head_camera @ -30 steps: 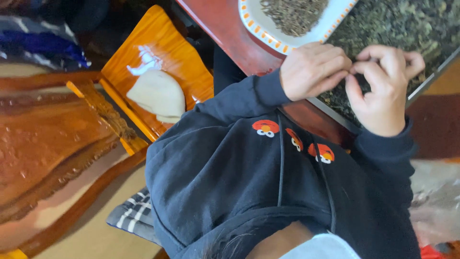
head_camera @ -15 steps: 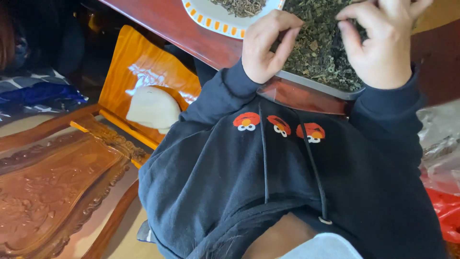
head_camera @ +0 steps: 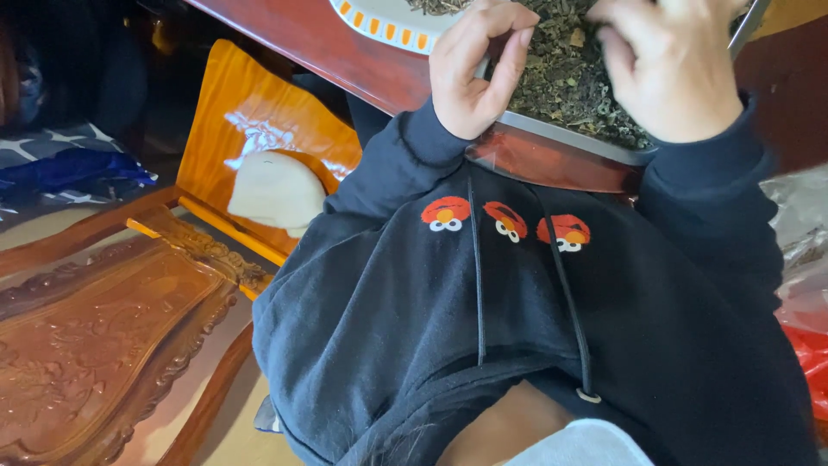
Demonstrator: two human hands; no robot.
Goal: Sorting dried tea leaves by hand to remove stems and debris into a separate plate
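Note:
My left hand (head_camera: 473, 73) is curled at the near rim of a metal tray (head_camera: 569, 138), with its fingers bent toward the thumb. Whether it pinches anything is hidden. My right hand (head_camera: 666, 73) rests palm down on the dried dark green leaves (head_camera: 573, 82) that fill the tray, its fingertips cut off by the top of the view. The hands are a short way apart. A white plate with an orange-patterned rim (head_camera: 388, 22) holds more dried leaves just left of my left hand. Both stand on a dark red table (head_camera: 345, 56).
My black hooded top with red cartoon faces (head_camera: 509, 285) fills the lower middle. To the left stand an orange wooden chair (head_camera: 250, 112) with a pale cloth lump (head_camera: 276, 190) and a carved brown wooden seat (head_camera: 95, 336). Red and clear plastic bags (head_camera: 806, 302) lie right.
The view has tipped down, so the hands and tray now sit at the top edge. My hands, touching a second ago, have drawn apart over the leaves.

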